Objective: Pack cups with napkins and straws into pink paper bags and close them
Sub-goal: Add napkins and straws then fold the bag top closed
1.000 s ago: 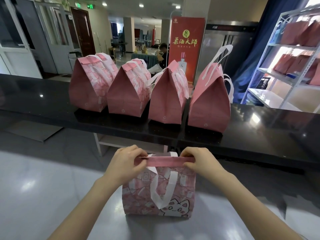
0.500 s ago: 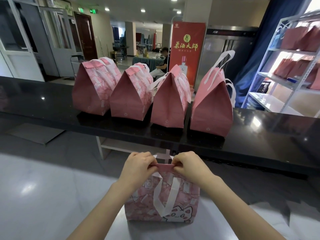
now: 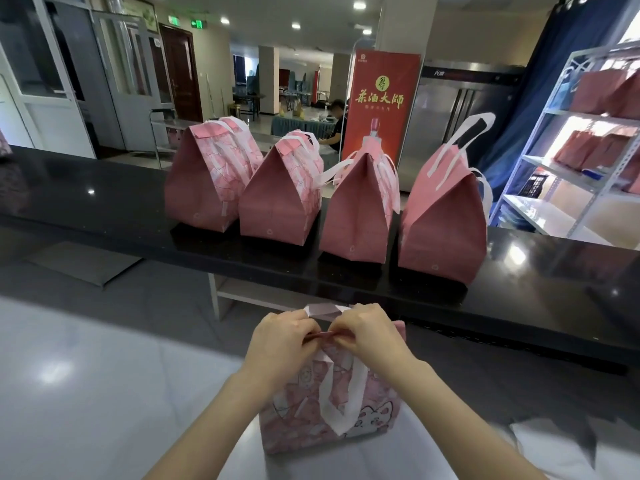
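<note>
A pink paper bag [image 3: 311, 410] with a cartoon cat print and a white ribbon handle stands on the white table [image 3: 86, 393] in front of me. My left hand [image 3: 280, 341] and my right hand [image 3: 370, 337] meet at the middle of its top edge and pinch the folded-over flap. Whatever is inside the bag is hidden. Several closed pink bags stand in a row on the black counter [image 3: 104, 209] behind; the nearest is the bag [image 3: 353, 216] just beyond my hands.
The black counter runs across the view just beyond the white table. A metal shelf rack [image 3: 571, 161] holding more pink bags stands at the right. A red banner [image 3: 381, 102] and a seated person [image 3: 337, 119] are in the background.
My hands slid inward from the two ends of the bag's top fold to its middle, and the fold is now bunched between my fingers.
</note>
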Available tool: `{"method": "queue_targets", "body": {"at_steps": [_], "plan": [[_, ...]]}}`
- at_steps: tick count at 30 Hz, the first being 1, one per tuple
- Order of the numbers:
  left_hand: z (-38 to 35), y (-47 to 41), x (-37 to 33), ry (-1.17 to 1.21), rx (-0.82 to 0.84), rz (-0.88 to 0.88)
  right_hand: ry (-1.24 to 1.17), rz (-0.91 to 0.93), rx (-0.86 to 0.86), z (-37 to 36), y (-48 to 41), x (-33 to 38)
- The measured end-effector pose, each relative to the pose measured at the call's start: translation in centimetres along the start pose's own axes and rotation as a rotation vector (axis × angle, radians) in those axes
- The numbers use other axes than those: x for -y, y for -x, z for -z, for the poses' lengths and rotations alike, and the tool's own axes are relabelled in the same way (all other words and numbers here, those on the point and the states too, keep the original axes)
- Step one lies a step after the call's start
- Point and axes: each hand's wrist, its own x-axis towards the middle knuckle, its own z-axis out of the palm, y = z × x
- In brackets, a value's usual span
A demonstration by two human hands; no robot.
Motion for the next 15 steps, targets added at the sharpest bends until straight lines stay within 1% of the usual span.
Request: {"method": "queue_targets", "body": {"at_steps": [3,8,11,13,15], "plan": [[2.0,1.7,2.6,0.096,0.071,0.083,0.007,-0.016,-0.063,-0.3,-0.4,0.4],[4.7,4.8,6.6,0.193,0.108,0.164,0.020,-0.181,-0.095,0.2,0.3,-1.4],[4.6,5.2,6.4,0.157,0.072,0.138,0.047,-0.270,-0.056,0.9,0.4,-2.0],[4.3,5.3,5.8,0.125,0.019,0.101,0.105,-0.286,-0.020,0.9,0.1,-1.8],[4.0,5.5,5.5,0.112,-0.021,0.101,0.155,-0.297,-0.013,0.8,-0.3,-1.6]]}}
